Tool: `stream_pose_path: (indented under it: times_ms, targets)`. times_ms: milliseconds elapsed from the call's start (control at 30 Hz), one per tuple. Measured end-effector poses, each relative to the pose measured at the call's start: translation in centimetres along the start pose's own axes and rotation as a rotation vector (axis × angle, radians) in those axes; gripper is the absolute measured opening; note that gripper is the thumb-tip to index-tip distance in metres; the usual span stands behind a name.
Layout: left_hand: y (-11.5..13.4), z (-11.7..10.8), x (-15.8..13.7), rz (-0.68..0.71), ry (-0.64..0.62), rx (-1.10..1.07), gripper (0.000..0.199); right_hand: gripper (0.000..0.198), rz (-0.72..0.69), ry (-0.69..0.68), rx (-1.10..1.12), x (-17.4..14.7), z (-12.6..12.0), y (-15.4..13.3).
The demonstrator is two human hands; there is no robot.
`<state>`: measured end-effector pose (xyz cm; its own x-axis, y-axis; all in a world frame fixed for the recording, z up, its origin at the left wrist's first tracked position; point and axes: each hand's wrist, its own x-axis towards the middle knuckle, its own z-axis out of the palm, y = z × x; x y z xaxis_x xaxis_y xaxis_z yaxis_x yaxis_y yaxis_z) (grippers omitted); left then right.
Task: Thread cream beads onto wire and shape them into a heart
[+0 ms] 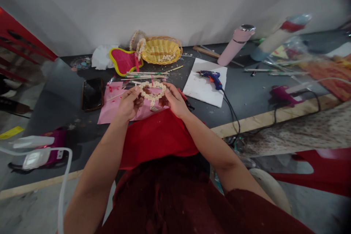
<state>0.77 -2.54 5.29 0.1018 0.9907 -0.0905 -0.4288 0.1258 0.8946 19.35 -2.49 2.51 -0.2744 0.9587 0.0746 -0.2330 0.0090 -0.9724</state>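
Cream ornament: a knobbly ring point(153, 97) with a short drop at its lower side and a red ribbon at its top, held between the two hands over the pink sheet.
Left hand point(130, 102): thumb and fingers clamped on the ring's left edge.
Right hand point(174, 99): thumb and fingers clamped on the ring's right edge; the hands stand apart, with the ring spanning the gap.
Pink sheet point(107, 112): flat under the work, its left edge just beside the phone point(92, 95).
Red cloth point(161, 139): spread below the hands, between the forearms, leaving little worktop in view there.
Beyond the ring: thin sticks point(146, 76) lie crosswise, close to it, limiting forward room; behind them sits a yellow basket point(155, 46) with small cream pieces point(168, 57) inside.
Left of basket: a pink pad with a yellow rim point(124, 62), then crumpled white paper point(103, 57).
Right side: a white board point(194, 89), near but apart from the right hand, carries a blue glue gun point(212, 77); its cord drops over the front edge.
Pink bottle point(233, 47): upright past the board's far corner, near the wall point(164, 3).
Worktop point(208, 117): dark, its front edge a pale wooden strip point(228, 128); the far edge meets the wall.
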Motion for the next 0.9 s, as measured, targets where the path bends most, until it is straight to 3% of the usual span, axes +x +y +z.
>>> stream_pose_path:
  times_ms: [200, 400, 533, 700, 800, 900]
  targets:
    - [-0.1, 0.1, 0.1, 0.007, 0.033, -0.009, 0.036, 0.054, -0.058, -0.028, -0.024, 0.0, 0.2, -0.2]
    - [-0.9, 0.1, 0.4, 0.086, -0.053, 0.106, 0.04, 0.056, -0.094, 0.094, -0.04, 0.1, 0.2, -0.1]
    - [-1.4, 0.0, 0.6, 0.211, 0.06, 0.173, 0.035, 0.055, -0.095, 0.167, -0.097, 1.0, -0.6, -1.5]
    - [-1.9, -0.4, 0.1, 0.522, 0.243, 0.611, 0.015, 0.061, -0.163, 0.206, -0.242, 6.4, -3.7, -4.7]
    - [-2.1, -0.8, -0.1, 0.699, 0.163, 0.919, 0.009, 0.058, -0.186, 0.284, -0.314, 11.3, -5.9, -6.1]
    - [-2.5, -1.2, 0.2, 0.797, 0.084, 1.071, 0.012, 0.049, -0.174, 0.36, -0.345, 15.9, -7.5, -6.9]
